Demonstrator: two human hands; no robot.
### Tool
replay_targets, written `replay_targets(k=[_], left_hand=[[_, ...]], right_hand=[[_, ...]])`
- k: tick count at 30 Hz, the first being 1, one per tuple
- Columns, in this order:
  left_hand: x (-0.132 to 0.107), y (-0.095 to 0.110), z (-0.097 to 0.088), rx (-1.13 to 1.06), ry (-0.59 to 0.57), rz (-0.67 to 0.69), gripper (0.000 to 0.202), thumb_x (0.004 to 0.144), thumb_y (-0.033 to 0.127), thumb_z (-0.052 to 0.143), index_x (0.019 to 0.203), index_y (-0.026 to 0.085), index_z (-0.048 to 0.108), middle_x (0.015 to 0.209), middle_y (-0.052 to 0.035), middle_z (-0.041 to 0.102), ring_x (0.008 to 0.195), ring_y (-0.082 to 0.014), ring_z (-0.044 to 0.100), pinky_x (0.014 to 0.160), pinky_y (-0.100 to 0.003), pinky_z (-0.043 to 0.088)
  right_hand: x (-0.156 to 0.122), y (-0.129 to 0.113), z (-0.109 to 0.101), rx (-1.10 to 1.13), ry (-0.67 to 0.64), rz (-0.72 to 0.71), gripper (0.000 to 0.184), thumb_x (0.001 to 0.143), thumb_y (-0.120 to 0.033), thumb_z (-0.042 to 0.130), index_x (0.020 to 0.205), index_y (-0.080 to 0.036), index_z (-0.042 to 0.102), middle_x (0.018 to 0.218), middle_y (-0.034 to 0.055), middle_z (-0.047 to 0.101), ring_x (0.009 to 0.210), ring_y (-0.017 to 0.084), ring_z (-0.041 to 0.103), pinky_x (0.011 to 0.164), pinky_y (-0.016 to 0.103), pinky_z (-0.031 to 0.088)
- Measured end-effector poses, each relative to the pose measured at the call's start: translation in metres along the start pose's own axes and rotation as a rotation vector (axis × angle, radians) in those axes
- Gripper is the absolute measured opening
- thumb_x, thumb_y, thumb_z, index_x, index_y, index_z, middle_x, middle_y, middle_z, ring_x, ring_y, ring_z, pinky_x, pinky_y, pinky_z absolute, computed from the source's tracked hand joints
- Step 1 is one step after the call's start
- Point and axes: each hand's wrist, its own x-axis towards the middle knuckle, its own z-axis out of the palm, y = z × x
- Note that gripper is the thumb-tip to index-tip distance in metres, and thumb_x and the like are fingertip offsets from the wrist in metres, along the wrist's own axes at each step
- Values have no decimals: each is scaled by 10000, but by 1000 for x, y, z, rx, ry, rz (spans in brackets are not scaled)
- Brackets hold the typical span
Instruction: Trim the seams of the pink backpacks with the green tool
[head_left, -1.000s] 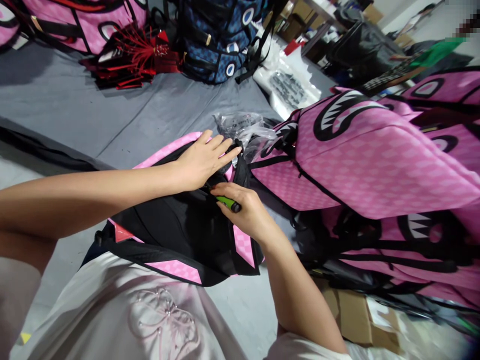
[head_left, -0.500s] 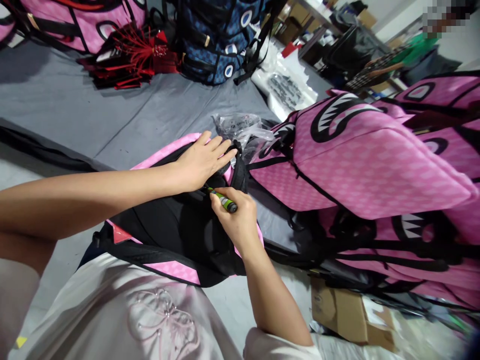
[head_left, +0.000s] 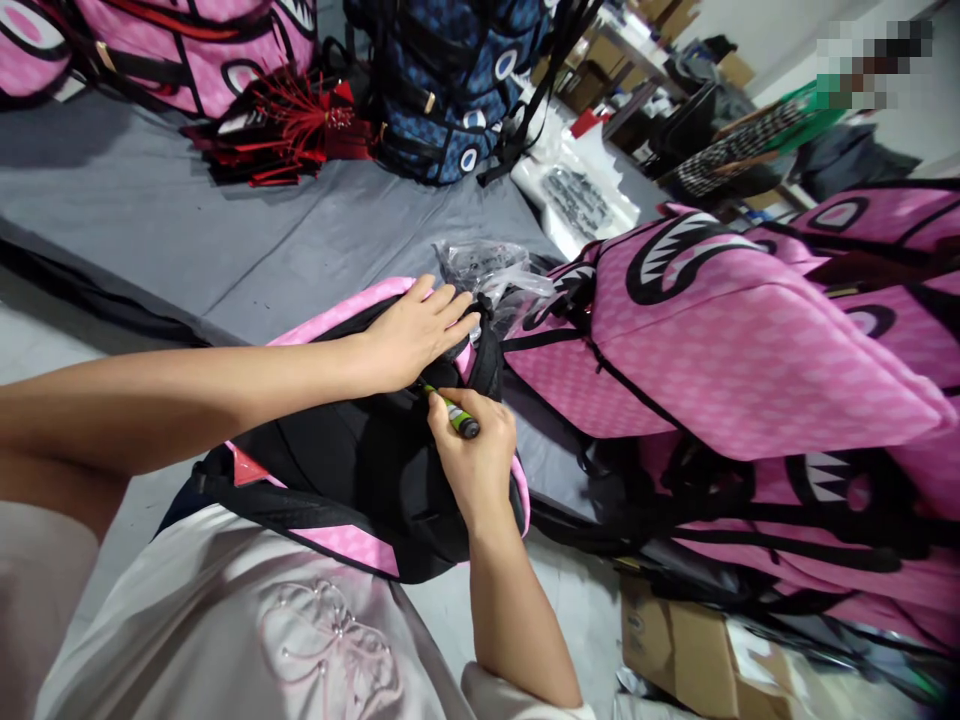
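Note:
A black and pink backpack [head_left: 345, 470] lies against my front at the table's edge, its black side facing up. My left hand [head_left: 424, 330] rests flat across its upper part, fingers spread, near a black strap. Just below it, my right hand [head_left: 480, 440] grips a green pen-shaped tool [head_left: 459, 416] with a black end. The tool slants toward the black fabric beside my left palm. Its tip is hard to make out, so I cannot tell its exact kind. Clear crumpled plastic [head_left: 491, 275] lies past my left fingertips.
Pink backpacks [head_left: 750, 350] with shark mouths are heaped at right. Red and black tags [head_left: 300, 130] and a blue backpack [head_left: 450, 90] sit on the grey-covered table [head_left: 187, 220]. A cardboard box [head_left: 675, 640] stands below. Another person [head_left: 795, 115] is in the background.
The view has shifted slightly, so most things appear a little lower and farther right. Both hands keep their places on the backpack, and the right forearm stands slightly steeper.

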Motion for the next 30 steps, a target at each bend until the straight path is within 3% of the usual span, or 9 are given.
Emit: replay_targets(k=[9,14,17,20,22,26,30], left_hand=[[0,2,-6,-10,-57,13,791,903,292,605,1602,156,260,1674,-144,273,1499,-324,302,1233,-477,209],[-1,-9,-13,-51,-102,51,839,880,293,660,1605,204,247,1687,-129,247,1522,-316,269,1231,-481,209],[-6,-25,-31,-105,-223,57,952,842,310,736,1619,228,192,1705,-134,180,1522,-344,253,1189,-514,305],[-12,-36,-48,-140,-414,-37,1189,757,349,837,1633,286,36,1727,-126,29,1517,-387,224,1098,-525,438],[-14,-36,-53,-146,-472,-74,1305,715,362,873,1625,310,-61,1725,-124,-55,1516,-406,196,1065,-514,477],[-15,-31,-43,-101,-450,-129,1422,635,386,924,1611,349,-109,1719,-119,-108,1499,-439,195,1047,-540,497],[-18,-29,-29,-32,-378,-136,1349,670,315,900,1628,293,-50,1716,-165,-31,1413,-418,340,983,-520,546]], right_hand=[[-1,-4,0,21,33,64,162,874,-312,643,832,-212,764,807,34,789,762,223,722,769,353,485],[-3,-3,-3,33,2,84,174,880,-319,630,822,-218,758,756,20,770,687,199,679,728,337,463],[-7,-1,-7,57,18,88,180,883,-335,639,814,-218,758,760,17,770,707,200,676,752,347,453],[-10,-5,-6,117,51,51,171,882,-337,652,826,-215,758,764,11,771,705,188,679,803,358,447],[-9,-10,-2,188,38,41,163,883,-333,651,831,-219,756,765,5,770,696,181,674,793,350,448],[-8,-19,6,348,-74,53,182,876,-333,638,769,-222,734,687,-7,737,580,152,624,658,304,441],[-8,-16,10,383,-97,56,184,872,-335,632,762,-221,727,667,-7,722,580,154,622,619,285,427]])
